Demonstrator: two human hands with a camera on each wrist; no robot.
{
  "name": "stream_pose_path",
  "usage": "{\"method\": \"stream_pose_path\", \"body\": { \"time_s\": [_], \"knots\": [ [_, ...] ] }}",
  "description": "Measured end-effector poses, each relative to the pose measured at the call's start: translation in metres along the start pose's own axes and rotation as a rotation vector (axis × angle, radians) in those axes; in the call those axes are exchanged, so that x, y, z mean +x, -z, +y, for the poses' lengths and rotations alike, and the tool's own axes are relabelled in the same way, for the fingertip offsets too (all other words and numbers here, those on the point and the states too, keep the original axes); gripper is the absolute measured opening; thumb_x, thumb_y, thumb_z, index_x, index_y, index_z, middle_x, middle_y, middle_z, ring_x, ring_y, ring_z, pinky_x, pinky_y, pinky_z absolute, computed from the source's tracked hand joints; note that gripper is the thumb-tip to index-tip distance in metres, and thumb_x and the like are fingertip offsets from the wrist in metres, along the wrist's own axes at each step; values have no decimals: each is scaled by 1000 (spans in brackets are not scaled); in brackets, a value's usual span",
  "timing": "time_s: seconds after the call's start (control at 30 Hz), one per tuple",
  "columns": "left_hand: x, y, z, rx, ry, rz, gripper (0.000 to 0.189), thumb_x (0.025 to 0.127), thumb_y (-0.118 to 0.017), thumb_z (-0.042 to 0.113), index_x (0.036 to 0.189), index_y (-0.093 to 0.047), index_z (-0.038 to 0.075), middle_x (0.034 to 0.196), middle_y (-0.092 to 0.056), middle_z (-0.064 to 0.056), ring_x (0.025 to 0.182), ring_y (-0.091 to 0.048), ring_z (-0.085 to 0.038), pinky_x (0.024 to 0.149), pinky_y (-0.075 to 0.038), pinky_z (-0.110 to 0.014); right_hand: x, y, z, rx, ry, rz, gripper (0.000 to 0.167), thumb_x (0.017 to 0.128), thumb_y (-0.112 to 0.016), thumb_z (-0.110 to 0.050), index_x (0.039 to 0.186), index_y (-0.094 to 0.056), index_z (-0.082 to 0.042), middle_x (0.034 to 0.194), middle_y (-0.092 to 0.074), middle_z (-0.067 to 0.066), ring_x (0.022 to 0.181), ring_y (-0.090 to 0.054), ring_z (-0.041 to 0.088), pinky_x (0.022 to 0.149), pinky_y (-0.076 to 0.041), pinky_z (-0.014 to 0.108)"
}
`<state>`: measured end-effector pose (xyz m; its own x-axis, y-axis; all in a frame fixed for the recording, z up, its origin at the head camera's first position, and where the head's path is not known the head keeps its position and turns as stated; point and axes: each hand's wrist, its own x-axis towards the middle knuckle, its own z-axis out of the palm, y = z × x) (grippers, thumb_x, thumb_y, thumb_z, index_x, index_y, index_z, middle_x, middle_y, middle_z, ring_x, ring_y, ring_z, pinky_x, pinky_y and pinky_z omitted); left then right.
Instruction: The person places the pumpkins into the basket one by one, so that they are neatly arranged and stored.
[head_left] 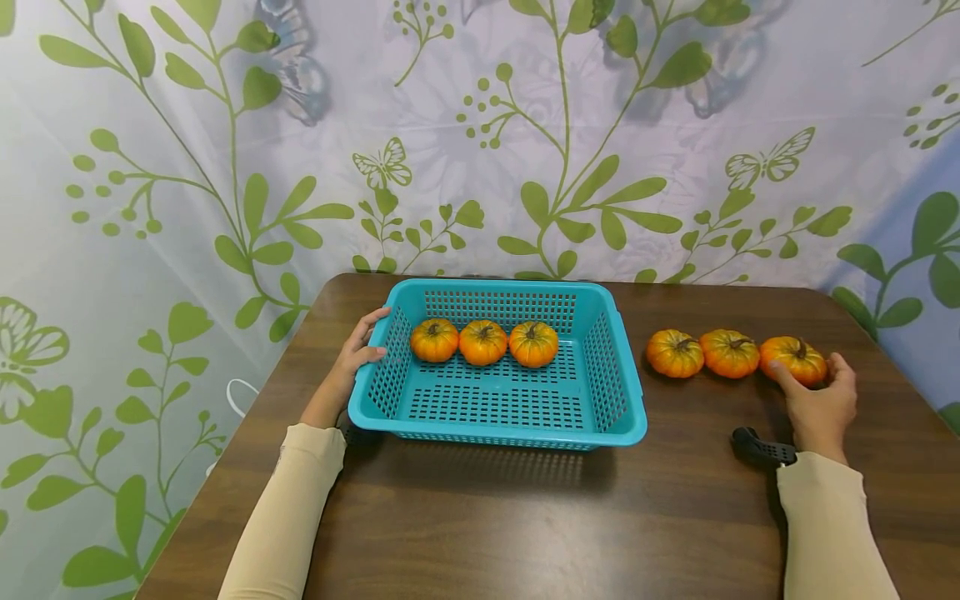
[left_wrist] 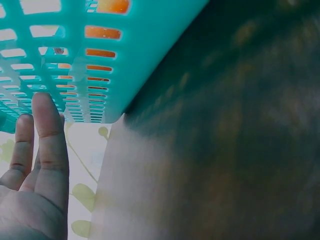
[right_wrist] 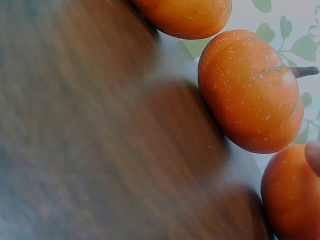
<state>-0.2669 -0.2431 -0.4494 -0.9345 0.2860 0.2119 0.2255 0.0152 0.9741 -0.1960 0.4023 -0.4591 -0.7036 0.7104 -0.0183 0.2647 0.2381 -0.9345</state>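
A turquoise plastic basket (head_left: pixel 495 437) with slotted walls stands on the table, holding a row of three small orange pumpkins (head_left: pixel 483 342). At its left side is my left hand (head_left: pixel 351 360), fingertips right at the rim. Its fingers (left_wrist: pixel 51 135) look straight beside the slotted wall in the left wrist view. Right of the basket, three more pumpkins lie in a row: a left one (head_left: pixel 675 353), a middle one (head_left: pixel 729 353) and a rightmost pumpkin (head_left: pixel 791 358). My right hand (head_left: pixel 823 408) holds that rightmost one between thumb and fingers; only the thumb tip shows in the right wrist view.
The brown wooden table (head_left: pixel 510 533) ends at the back against a hanging cloth (head_left: pixel 450 125) printed with leaves and butterflies. A black device (head_left: pixel 761 447) is at the right wrist. A white cable (head_left: pixel 238 396) loops beside the table's left edge.
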Motion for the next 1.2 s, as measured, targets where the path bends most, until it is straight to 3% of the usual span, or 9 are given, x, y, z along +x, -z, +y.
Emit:
{"method": "stream_pose_path", "body": {
  "time_s": [0.23, 0.43, 0.73, 1.2],
  "knots": [
    [1, 0, 1, -2, 10, 20, 75, 94, -47, 11, 165, -27, -1, 159, -35, -37, 128, -51, -37, 95, -53, -28, 1, 2, 1, -86, 16, -24, 93, 102, -70, -35, 173, -18, -5, 179, -19, 16, 164, -18, 31, 132, -10, 37],
    [-2, 1, 0, 1, 10, 1, 76, 94, -47, 12, 166, -27, 2, 160, -34, -36, 130, -49, -48, 94, -54, -29, 2, 1, 3, -87, 24, -18, 91, 102, -70, -35, 172, -21, -4, 177, -22, 19, 163, -19, 35, 132, -11, 41],
    [-3, 1, 0, 14, 4, 2, 75, 95, -48, 12, 166, -27, 2, 160, -34, -35, 128, -51, -42, 94, -54, -29, 0, 0, 2, -51, 4, -1, 90, 102, -69, -36, 173, -21, -6, 178, -22, 17, 164, -19, 31, 132, -11, 37],
    [-2, 0, 1, 5, 15, -3, 75, 96, -47, 13, 167, -27, 3, 161, -33, -34, 131, -48, -52, 94, -54, -29, -4, 0, 1, 77, 31, 101, 84, 102, -70, -29, 172, -27, -13, 176, -25, 11, 161, -22, 20, 129, -11, 25]
  ]
}}
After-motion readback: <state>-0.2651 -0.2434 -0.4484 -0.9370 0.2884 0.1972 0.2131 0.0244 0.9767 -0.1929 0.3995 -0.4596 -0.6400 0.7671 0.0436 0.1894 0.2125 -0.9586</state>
